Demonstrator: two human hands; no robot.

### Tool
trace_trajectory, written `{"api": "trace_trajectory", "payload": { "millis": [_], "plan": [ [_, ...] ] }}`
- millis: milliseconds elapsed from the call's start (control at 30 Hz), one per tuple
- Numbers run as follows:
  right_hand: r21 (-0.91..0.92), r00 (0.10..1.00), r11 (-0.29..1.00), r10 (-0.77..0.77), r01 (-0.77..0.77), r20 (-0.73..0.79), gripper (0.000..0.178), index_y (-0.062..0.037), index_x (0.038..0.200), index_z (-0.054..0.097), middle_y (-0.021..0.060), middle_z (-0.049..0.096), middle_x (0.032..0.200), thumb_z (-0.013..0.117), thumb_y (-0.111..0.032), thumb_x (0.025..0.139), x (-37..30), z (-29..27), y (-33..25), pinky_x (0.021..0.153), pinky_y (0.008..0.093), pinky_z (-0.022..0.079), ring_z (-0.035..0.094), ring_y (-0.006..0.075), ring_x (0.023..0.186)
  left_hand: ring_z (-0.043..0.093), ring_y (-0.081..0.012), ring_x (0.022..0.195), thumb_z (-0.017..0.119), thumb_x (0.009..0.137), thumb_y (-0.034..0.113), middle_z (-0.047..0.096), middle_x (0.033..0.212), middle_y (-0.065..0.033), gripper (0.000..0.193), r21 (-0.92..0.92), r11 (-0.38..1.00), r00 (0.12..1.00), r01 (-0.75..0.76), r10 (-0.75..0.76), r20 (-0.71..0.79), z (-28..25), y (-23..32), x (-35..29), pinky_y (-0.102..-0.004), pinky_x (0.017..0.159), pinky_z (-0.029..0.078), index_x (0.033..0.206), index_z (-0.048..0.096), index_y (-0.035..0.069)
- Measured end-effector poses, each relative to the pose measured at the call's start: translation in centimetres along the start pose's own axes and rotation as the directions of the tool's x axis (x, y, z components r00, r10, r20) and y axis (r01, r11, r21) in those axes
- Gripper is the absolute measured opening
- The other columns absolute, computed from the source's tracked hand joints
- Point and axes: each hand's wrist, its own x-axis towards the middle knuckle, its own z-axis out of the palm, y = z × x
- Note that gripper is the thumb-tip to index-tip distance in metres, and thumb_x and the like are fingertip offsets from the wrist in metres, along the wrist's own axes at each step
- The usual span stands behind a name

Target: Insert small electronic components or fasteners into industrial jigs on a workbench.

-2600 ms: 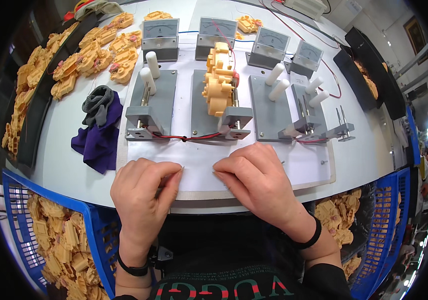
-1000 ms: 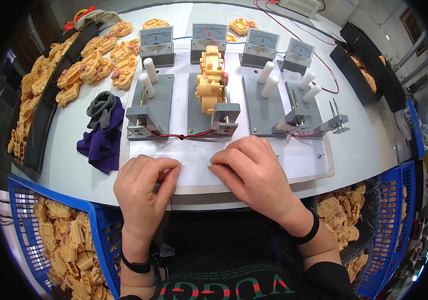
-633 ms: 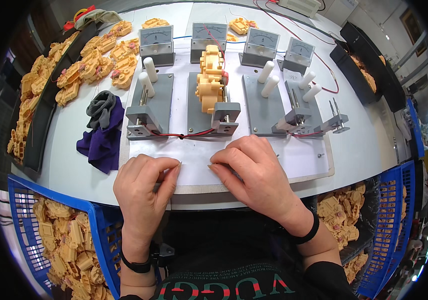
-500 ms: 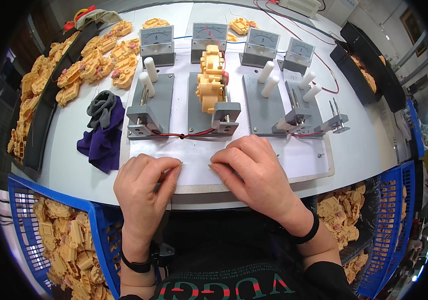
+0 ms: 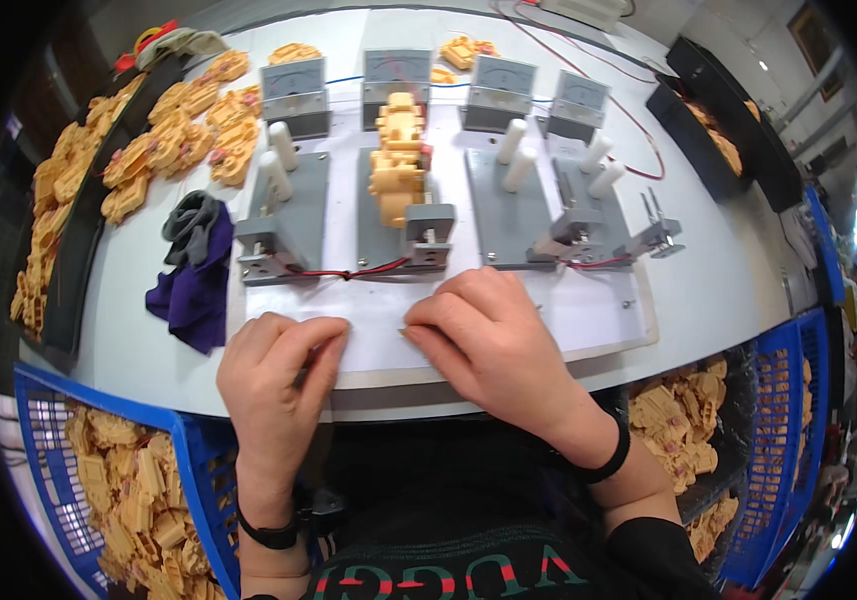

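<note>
- White workbench (image 5: 709,290) carries grey test fixtures (image 5: 394,215).
- I see left hand (image 5: 274,375) curled, fingertips down on the white base plate (image 5: 589,315); held item indiscernible.
- Right hand (image 5: 484,335) likewise curled, fingertips pressing plate just beside.

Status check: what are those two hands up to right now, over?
Left hand and right hand curled, knuckles up, on the white base plate, grip hidden. Yellow part clamped in the middle grey fixture. Nothing between hands and fixture.

My hands have crept a little toward me on the white board (image 5: 589,325) — away from the red wire (image 5: 349,272). My left hand (image 5: 274,375) has curled tighter — my right hand (image 5: 484,340) now pinches down beside it, fingertips nearly meeting.
</note>
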Motion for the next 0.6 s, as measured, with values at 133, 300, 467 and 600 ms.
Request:
{"api": "trace_trajectory", "payload": {
  "millis": [133, 300, 467, 600],
  "plan": [
    [0.007, 1.000, 1.000, 0.014, -0.013, -0.017, 0.015, -0.0076, 0.098, 0.071, 0.0045, 0.063, 0.091, 0.082, -0.011, 0.087, -0.18, 0.34, 0.13, 0.079, 0.0389, 0.046, 0.062, 0.0255, 0.087, 0.059, -0.0226, 0.068, 0.083, 0.083, 0.006, 0.060, 0.074, -0.0050, 0.013, 0.014, 1.000, 1.000, 0.019, -0.018, -0.009, 0.21, -0.02, -0.15, -0.0363, 0.062, 0.043, 0.095, 0.079, 0.009],
    [-0.007, 1.000, 1.000, 0.013, -0.013, -0.027, 0.015, -0.0077, 0.097, 0.071, 0.0045, 0.063, 0.092, 0.082, -0.011, 0.087, -0.22, 0.40, 0.10, 0.078, 0.0388, 0.046, 0.063, 0.0253, 0.086, 0.058, -0.0224, 0.067, 0.083, 0.084, 0.007, 0.059, 0.074, -0.0049, 0.012, -0.001, 1.000, 1.000, 0.020, -0.020, -0.012, 0.13, 0.01, -0.10, -0.0361, 0.061, 0.043, 0.095, 0.079, 0.009],
    [-0.011, 1.000, 1.000, 0.011, -0.011, -0.024, 0.015, -0.0077, 0.098, 0.071, 0.0046, 0.064, 0.092, 0.082, -0.011, 0.087, -0.29, 0.39, 0.17, 0.078, 0.0388, 0.046, 0.063, 0.0255, 0.086, 0.058, -0.0223, 0.067, 0.083, 0.084, 0.007, 0.059, 0.074, -0.0047, 0.013, 0.014, 1.000, 1.000, 0.003, -0.003, -0.011, 0.19, -0.03, -0.11, -0.0361, 0.061, 0.042, 0.096, 0.079, 0.010],
    [0.002, 1.000, 1.000, 0.009, -0.009, -0.029, 0.015, -0.0077, 0.097, 0.071, 0.0044, 0.064, 0.092, 0.082, -0.011, 0.087, -0.22, 0.43, 0.14, 0.078, 0.0388, 0.046, 0.063, 0.0255, 0.087, 0.058, -0.0224, 0.067, 0.083, 0.084, 0.007, 0.058, 0.073, -0.0046, 0.013, 0.010, 1.000, 1.000, 0.007, -0.007, -0.014, 0.13, 0.01, -0.12, -0.0362, 0.061, 0.042, 0.096, 0.079, 0.009]
  ]
}}
